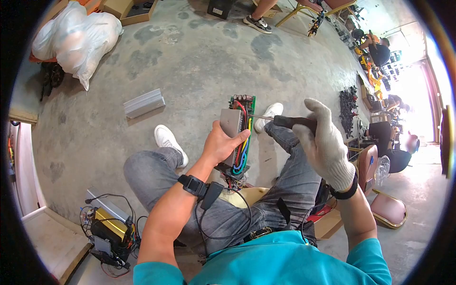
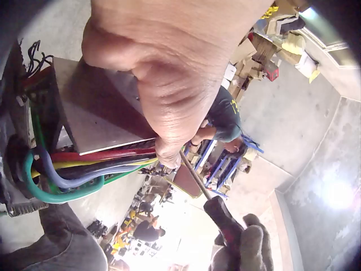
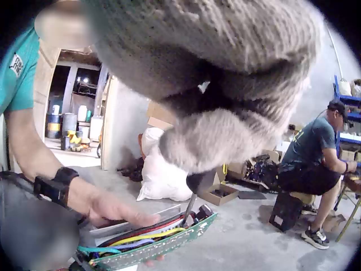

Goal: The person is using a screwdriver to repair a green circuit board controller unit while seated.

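Note:
My bare left hand point(image 1: 223, 145) grips a circuit board assembly above the floor, between my knees. It has a green board point(image 1: 253, 102), a grey metal block point(image 1: 231, 121) and a bundle of red, yellow, blue and green wires point(image 2: 73, 175). The left thumb lies across the block toward the wires. In a knitted glove, my right hand point(image 1: 327, 147) holds a screwdriver point(image 1: 285, 122) by its dark handle. Its thin shaft points left, and the tip overlaps the board's component end in the right wrist view. Gloved fingers partly hide the handle.
A ribbed silver casing point(image 1: 144, 103) lies on the concrete floor ahead to the left. Nearer, a gold-and-black unit point(image 1: 109, 223) sits among loose cables. White bags point(image 1: 78, 40) stand far left. A person point(image 3: 313, 152) sits beyond, and a chair cushion point(image 1: 389, 209) is at right.

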A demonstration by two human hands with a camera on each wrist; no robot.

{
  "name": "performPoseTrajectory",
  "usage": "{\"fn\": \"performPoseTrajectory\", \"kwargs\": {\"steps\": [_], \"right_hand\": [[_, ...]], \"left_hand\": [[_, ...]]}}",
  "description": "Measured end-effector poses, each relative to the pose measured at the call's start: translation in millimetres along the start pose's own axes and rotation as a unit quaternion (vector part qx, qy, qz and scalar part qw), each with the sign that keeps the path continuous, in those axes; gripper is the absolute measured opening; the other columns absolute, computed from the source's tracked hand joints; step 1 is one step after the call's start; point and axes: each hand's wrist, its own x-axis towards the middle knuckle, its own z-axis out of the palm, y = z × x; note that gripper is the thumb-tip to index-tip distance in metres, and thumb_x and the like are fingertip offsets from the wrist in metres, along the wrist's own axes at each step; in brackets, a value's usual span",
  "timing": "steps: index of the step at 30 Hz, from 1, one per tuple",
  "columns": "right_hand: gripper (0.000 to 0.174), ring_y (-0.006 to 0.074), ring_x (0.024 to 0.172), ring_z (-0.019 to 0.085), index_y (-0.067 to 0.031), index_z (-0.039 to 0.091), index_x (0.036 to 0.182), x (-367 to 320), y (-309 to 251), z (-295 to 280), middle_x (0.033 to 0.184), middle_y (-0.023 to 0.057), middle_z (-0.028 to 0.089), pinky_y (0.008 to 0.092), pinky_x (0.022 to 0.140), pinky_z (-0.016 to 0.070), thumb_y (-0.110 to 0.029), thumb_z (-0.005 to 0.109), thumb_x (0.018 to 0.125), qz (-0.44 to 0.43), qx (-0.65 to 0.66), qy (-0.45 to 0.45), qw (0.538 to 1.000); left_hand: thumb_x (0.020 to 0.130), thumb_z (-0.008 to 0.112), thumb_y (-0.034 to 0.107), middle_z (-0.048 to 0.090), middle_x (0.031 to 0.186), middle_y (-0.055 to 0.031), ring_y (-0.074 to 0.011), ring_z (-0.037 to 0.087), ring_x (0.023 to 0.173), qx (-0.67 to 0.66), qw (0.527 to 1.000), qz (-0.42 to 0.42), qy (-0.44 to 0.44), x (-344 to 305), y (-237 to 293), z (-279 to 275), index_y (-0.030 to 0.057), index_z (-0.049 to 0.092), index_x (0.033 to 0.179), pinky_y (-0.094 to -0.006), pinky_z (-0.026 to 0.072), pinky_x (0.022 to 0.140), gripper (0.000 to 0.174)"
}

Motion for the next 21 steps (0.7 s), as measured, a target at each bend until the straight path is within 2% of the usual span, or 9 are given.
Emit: {"fn": "performPoseTrajectory", "kwargs": {"steps": [2,3,5,9,11,14,18,20,21], "right_hand": [[0.061,0.0373,0.103,0.074,-0.0046,0.043,0.147,5,-10,-6,0.118,0.0221,0.068,0.0446,0.087,0.0588,-0.007,0.076,0.096,0.178,0.040,-0.055,0.982],[0.061,0.0373,0.103,0.074,-0.0046,0.043,0.147,4,-6,-5,0.118,0.0221,0.068,0.0446,0.087,0.0588,-0.007,0.076,0.096,0.178,0.041,-0.054,0.982],[0.059,0.0372,0.103,0.074,-0.0045,0.043,0.147,0,7,1,0.117,0.0224,0.068,0.0442,0.087,0.0588,-0.010,0.075,0.098,-0.019,0.034,0.000,0.999],[0.060,0.0370,0.104,0.074,-0.0042,0.043,0.148,1,2,0,0.120,0.0236,0.065,0.0439,0.087,0.0588,-0.008,0.074,0.097,0.015,0.051,-0.008,0.999],[0.060,0.0375,0.104,0.073,-0.0039,0.043,0.148,6,-8,-8,0.120,0.0232,0.065,0.0443,0.087,0.0585,-0.007,0.073,0.097,0.165,0.023,-0.054,0.985],[0.062,0.0307,0.104,0.071,-0.0026,0.040,0.150,2,4,-4,0.121,0.0193,0.063,0.0408,0.094,0.0564,-0.002,0.072,0.096,0.011,0.033,-0.023,0.999],[0.061,0.0312,0.103,0.071,-0.0027,0.041,0.150,4,0,-5,0.121,0.0194,0.063,0.0409,0.095,0.0561,-0.003,0.071,0.097,-0.020,0.022,-0.026,0.999],[0.062,0.0313,0.108,0.071,-0.0026,0.041,0.150,10,-15,-11,0.122,0.0194,0.063,0.0411,0.096,0.0560,-0.003,0.071,0.096,0.196,0.037,-0.073,0.977],[0.062,0.0313,0.108,0.071,-0.0026,0.041,0.150,8,-12,-10,0.122,0.0194,0.063,0.0411,0.096,0.0560,-0.003,0.071,0.096,0.196,0.037,-0.073,0.977]], "left_hand": [[0.078,0.089,0.065,0.070,0.119,-0.0283,-0.0351,0.072,0.110,-0.001,1.000,0.004,0.001,0,0,0,-0.0140,0.048,0.130,-0.0404,0.0575,0.093,0.103],[0.078,0.089,0.065,0.070,0.119,-0.0283,-0.0351,0.072,0.110,-0.001,1.000,0.004,0.002,0,1,0,-0.0140,0.048,0.130,-0.0404,0.0575,0.093,0.103],[0.078,0.088,0.066,0.070,0.119,-0.0285,-0.0351,0.072,0.110,-0.012,1.000,-0.001,0.000,0,1,0,-0.0141,0.048,0.129,-0.0404,0.0575,0.093,0.103],[0.079,0.088,0.066,0.070,0.119,-0.0285,-0.0348,0.072,0.110,0.005,1.000,-0.002,0.000,-1,0,0,-0.0140,0.048,0.129,-0.0403,0.0575,0.093,0.103],[0.079,0.088,0.066,0.070,0.118,-0.0286,-0.0349,0.072,0.109,0.003,1.000,0.009,0.001,-1,2,0,-0.0139,0.048,0.129,-0.0402,0.0575,0.093,0.103],[0.078,0.088,0.066,0.070,0.119,-0.0282,-0.0349,0.072,0.109,0.000,1.000,0.006,0.005,-1,1,1,-0.0137,0.048,0.129,-0.0401,0.0575,0.093,0.103],[0.078,0.088,0.066,0.070,0.119,-0.0280,-0.0345,0.072,0.109,-0.008,1.000,0.005,0.003,0,-1,0,-0.0140,0.048,0.129,-0.0400,0.0575,0.093,0.103],[0.079,0.088,0.066,0.070,0.118,-0.0281,-0.0342,0.073,0.109,-0.003,1.000,0.005,0.001,-1,2,0,-0.0141,0.048,0.129,-0.0399,0.0574,0.093,0.102],[0.079,0.088,0.066,0.070,0.118,-0.0281,-0.0342,0.073,0.109,-0.003,1.000,0.005,0.001,0,1,0,-0.0141,0.048,0.129,-0.0399,0.0574,0.093,0.102]]}}
